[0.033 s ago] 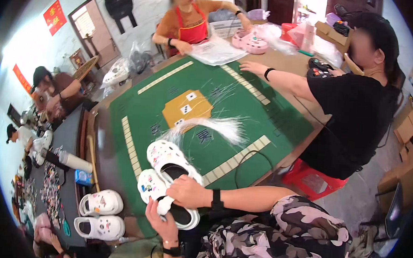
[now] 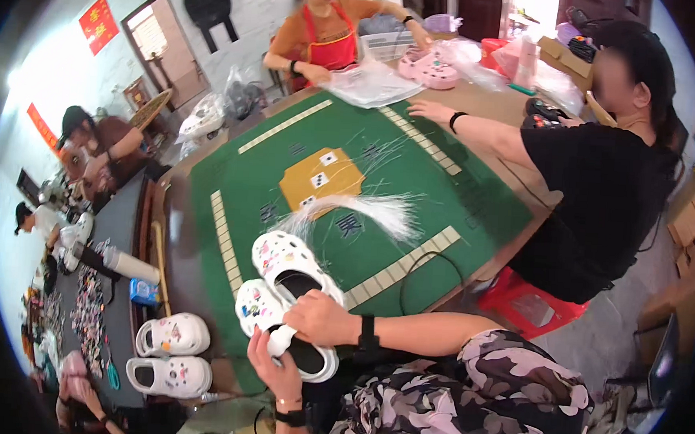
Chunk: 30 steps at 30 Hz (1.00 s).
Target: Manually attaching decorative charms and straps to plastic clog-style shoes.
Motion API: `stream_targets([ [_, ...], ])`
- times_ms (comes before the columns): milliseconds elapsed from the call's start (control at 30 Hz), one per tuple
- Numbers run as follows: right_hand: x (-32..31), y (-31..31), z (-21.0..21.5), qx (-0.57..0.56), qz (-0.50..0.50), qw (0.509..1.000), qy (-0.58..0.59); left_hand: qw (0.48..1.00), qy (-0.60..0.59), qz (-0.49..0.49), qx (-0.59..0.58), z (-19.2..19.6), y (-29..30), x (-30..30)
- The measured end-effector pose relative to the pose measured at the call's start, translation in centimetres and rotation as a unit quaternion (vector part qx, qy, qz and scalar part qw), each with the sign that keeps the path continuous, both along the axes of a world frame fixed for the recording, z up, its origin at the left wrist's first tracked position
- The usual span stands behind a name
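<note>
Two white clogs with colourful charms lie side by side at the green mat's near edge, a far clog (image 2: 281, 259) and a near clog (image 2: 255, 305). My right hand (image 2: 322, 319) is closed over the near clog's opening and grips its edge; its fingertips are hidden. Just below, my left hand (image 2: 277, 364) has its fingers bent around a small white piece (image 2: 280, 340) beside that clog. Whether this piece is part of the clog I cannot tell. A bundle of thin white strands (image 2: 379, 211) lies beyond the clogs.
Another pair of charmed white clogs (image 2: 171, 355) sits at left, near a wooden stick (image 2: 159, 266) and blue box (image 2: 144, 292). A black cable (image 2: 432, 254) loops over the green mat (image 2: 413, 169). Across it, one person handles clear plastic by a pink clog (image 2: 427, 70); another sits right.
The whole view has shifted slightly. Both my hands stay at the near white clog, with hardly any movement.
</note>
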State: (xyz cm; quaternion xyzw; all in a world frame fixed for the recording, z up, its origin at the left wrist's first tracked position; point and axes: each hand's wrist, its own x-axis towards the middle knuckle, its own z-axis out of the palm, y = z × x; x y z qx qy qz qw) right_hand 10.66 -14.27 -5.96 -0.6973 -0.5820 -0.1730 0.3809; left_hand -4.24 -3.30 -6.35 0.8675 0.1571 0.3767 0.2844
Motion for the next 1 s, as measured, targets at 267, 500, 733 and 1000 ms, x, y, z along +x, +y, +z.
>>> stream_targets([
  [267, 0.7, -0.4, -0.7, 0.048, -0.015, 0.998, -0.033, 1.0, -0.003, 0.002, 0.031, -0.1, -0.1, 0.4],
  [500, 4.0, -2.8, 2.0, -0.111, 0.035, 0.992, 0.05, 0.999, 0.008, 0.021, 0.034, 0.8, 0.4, 0.3],
  [733, 4.2, -2.4, 4.2, 0.036, 0.024, 0.985, 0.165, 0.994, -0.073, 0.043, -0.067, -0.8, 0.6, 0.7],
  [1000, 3.2, -3.0, 2.9, 0.017, 0.081, 0.984, 0.16, 0.998, -0.046, 0.041, -0.031, -0.7, 0.6, 1.1],
])
